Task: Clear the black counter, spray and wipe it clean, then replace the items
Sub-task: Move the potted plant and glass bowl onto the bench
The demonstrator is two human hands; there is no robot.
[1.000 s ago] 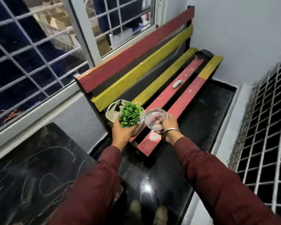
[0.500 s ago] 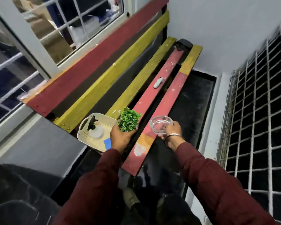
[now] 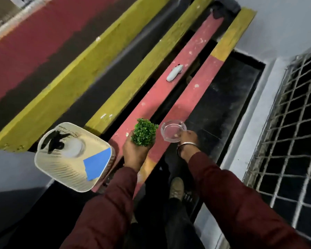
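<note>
My left hand [image 3: 133,155] grips a small green artificial plant [image 3: 144,132] above the near end of a red bench slat. My right hand [image 3: 188,140], with a metal bangle at the wrist, holds a clear glass ashtray [image 3: 172,130] by its rim over the neighbouring red slat. The bench [image 3: 118,90] has red and yellow slats and runs away from me. A cream plastic basket [image 3: 68,169] sits at the bench's near left end, holding a black spray nozzle [image 3: 55,141] and a blue cloth [image 3: 97,163].
A small white object [image 3: 174,74] lies on the middle red slat further along. The black floor slab [image 3: 228,97] lies to the right of the bench, bordered by a white ledge and a metal grille [image 3: 291,126]. My shoe [image 3: 176,187] shows below.
The view has swung down and closer to the bench. Both hands have moved forward along the slats, past the basket, still holding the plant and the ashtray.
</note>
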